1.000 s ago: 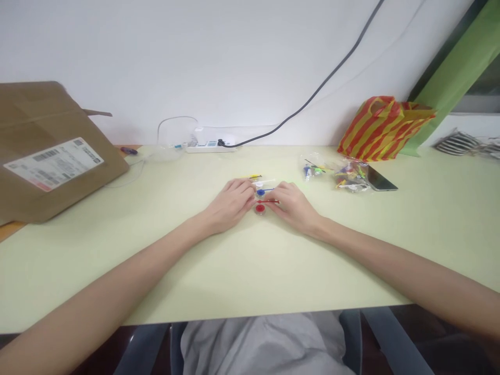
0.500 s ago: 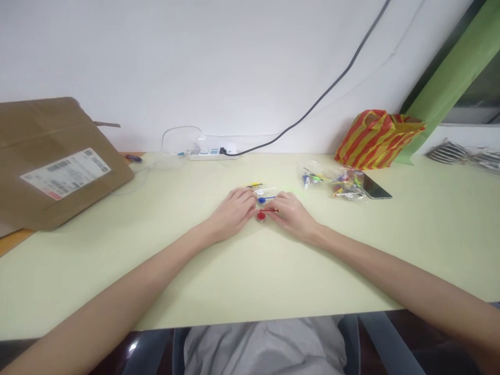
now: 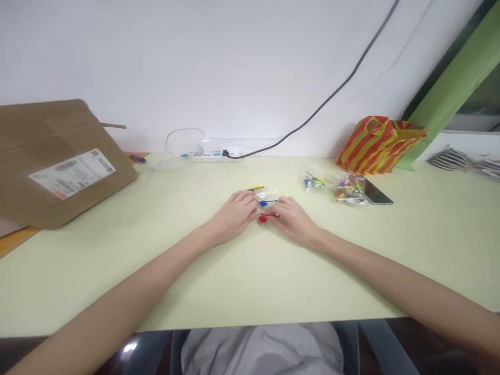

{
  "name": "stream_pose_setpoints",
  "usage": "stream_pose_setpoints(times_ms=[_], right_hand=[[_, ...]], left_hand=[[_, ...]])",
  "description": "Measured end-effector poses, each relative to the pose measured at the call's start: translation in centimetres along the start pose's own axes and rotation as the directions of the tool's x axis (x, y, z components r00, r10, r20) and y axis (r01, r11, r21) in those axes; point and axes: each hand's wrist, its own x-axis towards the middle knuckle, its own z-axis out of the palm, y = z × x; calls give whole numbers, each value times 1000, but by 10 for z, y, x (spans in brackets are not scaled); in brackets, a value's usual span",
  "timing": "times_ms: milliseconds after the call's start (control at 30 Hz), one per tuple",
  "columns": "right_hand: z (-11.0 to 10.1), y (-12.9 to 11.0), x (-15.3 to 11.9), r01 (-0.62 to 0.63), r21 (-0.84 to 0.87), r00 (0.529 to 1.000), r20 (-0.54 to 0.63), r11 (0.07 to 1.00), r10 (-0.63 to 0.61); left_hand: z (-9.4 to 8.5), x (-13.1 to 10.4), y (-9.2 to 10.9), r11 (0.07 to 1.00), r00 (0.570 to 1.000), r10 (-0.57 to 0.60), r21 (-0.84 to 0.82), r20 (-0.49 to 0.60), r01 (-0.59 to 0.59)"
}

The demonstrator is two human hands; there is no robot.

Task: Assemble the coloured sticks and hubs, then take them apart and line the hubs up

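While the right hand (image 3: 295, 220) pinches a slim red piece (image 3: 275, 215) between the table's (image 3: 250, 281) front and back edges, the left hand (image 3: 233, 217) curls alongside, its finger grip unclear, a round red piece (image 3: 262, 219) just frontward

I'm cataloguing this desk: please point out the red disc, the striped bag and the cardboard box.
Red disc (image 3: 262, 219): head view, middle of its face.
Striped bag (image 3: 375, 150): head view, its front panel.
Cardboard box (image 3: 58, 146): head view, side panel above the label.
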Motion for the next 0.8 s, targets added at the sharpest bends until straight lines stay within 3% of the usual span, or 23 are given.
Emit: stream_pose_setpoints(times_ms=[800], right_hand=[[-1,0,2,4,-16,1000,13,1000,-4]], left_hand=[[0,0,1,999,999,44,10,8,-44]])
